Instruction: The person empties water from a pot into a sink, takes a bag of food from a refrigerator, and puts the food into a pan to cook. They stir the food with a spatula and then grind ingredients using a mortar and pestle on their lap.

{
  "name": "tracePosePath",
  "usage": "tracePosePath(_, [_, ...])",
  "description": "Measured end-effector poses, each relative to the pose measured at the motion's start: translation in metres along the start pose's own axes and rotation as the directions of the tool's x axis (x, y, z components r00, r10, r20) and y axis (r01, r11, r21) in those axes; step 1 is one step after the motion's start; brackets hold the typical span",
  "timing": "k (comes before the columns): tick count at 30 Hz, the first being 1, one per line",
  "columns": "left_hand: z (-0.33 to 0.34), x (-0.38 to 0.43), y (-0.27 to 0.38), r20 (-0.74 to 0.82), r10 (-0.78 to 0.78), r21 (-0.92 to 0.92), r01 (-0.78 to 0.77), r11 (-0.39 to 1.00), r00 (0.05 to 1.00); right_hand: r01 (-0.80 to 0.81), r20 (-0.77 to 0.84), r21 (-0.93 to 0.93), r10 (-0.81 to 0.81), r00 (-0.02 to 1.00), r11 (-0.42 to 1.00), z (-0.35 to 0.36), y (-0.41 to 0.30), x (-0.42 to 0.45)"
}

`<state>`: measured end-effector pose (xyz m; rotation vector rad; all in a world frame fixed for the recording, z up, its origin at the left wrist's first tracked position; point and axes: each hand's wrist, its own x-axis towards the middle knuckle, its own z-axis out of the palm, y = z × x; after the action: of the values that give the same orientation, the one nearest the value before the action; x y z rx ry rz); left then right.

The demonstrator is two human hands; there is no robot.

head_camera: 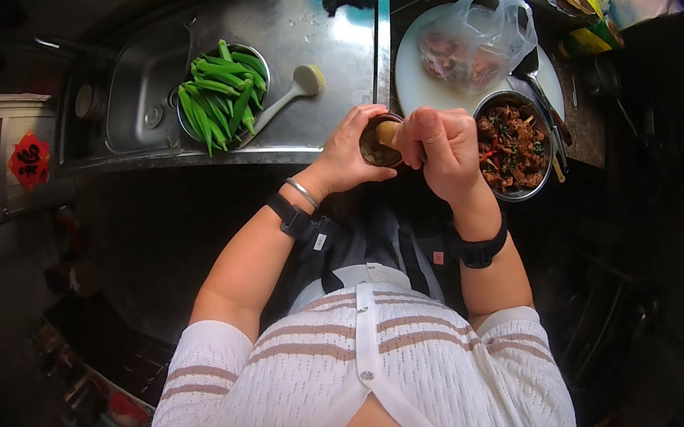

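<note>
My left hand [350, 150] is wrapped around the side of a small brown mortar [370, 146] at the counter's front edge. Pale crushed bits lie at the bottom of it. In my right fist [443, 149] is a wooden pestle [386, 133], slanting down into the mortar's mouth; its lower end is partly hidden. Just right of that fist stands a steel bowl [513, 198] of browned, chopped food with red chilli pieces and green leaves [510, 148]. Farther left, green okra pods [222, 96] are heaped in a round metal bowl [264, 57].
Beside the okra, a white-handled brush [286, 94] lies on the steel drainboard [342, 53]. A sink basin [146, 87] is at the left. Behind my right hand, a round white board [415, 62] bears a plastic bag of reddish food [471, 50]. Utensils [540, 84] rest near the bowl.
</note>
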<state>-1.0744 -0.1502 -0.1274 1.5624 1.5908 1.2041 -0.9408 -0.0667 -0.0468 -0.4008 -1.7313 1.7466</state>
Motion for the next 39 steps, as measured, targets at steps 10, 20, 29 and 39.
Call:
tracePosePath(10, [0.006,0.005,0.015,-0.042,0.051,0.257,-0.039,0.966,0.998,0.037,-0.008,-0.179,-0.04,0.999,0.983,0.002,0.022,-0.002])
tracePosePath(20, [0.024,0.001,-0.008,-0.035,-0.076,-0.124,0.071,0.99,0.996,0.001,0.233,-0.365,0.09,0.968,0.931,0.006,0.042,0.029])
tracePosePath(29, [0.023,-0.003,-0.013,0.019,-0.111,-0.075,0.112,0.991,0.994,-0.196,0.345,-0.293,0.295,0.891,0.936,0.0,0.025,0.035])
tracePosePath(39, [0.018,0.002,-0.001,-0.039,-0.129,-0.032,0.128,0.991,0.991,-0.197,0.364,-0.208,0.263,0.894,0.958,-0.011,0.039,0.035])
